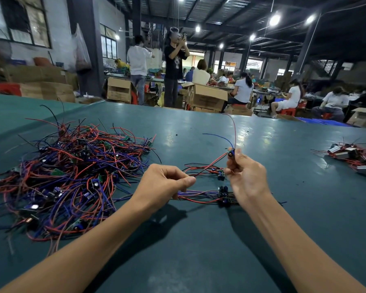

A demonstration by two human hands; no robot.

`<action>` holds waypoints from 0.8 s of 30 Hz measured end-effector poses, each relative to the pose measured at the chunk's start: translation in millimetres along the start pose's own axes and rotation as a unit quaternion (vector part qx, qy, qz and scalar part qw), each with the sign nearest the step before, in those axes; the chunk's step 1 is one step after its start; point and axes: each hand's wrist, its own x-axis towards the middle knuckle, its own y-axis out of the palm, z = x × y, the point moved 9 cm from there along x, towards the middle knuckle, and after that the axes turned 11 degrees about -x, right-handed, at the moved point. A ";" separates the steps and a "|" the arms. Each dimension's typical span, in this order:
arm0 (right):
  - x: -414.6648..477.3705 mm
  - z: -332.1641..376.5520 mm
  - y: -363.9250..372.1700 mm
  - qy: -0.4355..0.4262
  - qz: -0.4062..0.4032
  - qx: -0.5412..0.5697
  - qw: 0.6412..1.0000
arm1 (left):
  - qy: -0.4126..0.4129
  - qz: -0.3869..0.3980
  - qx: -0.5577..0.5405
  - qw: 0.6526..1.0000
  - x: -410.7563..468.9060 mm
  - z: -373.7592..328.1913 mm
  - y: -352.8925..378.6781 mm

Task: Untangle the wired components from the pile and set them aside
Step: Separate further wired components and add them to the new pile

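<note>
A large tangled pile of red, blue and black wired components point(72, 176) covers the left of the green table point(199, 240). My right hand point(246, 176) pinches one small wired component point(231, 152) above the table, its red and blue wires curving upward. From it a red and a black wire run down-left to my left hand point(164, 182), which pinches their ends between thumb and forefinger. Below my hands, a small row of separated components point(222, 194) lies on the table with the wires stretched out to the left.
Another heap of wired parts with metal pieces point(355, 158) sits at the table's right edge. Beyond the far edge are cardboard boxes point(207, 98), standing and seated people, and blue crates point(325, 121).
</note>
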 end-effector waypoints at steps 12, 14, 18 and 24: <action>-8.4 7.3 2.3 0.036 0.028 0.037 0.998 | 0.135 -0.065 0.234 0.961 4.1 -9.3 -26.1; -14.2 4.1 14.6 0.058 0.094 0.009 0.994 | 0.066 -0.070 0.070 0.993 10.7 -1.2 -33.0; -36.2 -12.6 51.8 0.111 0.220 -0.011 0.969 | -0.042 0.023 -0.125 0.991 13.4 11.1 -17.8; -60.3 -36.4 80.6 0.119 0.313 -0.090 0.938 | -0.049 0.064 -0.219 0.972 6.8 5.4 2.4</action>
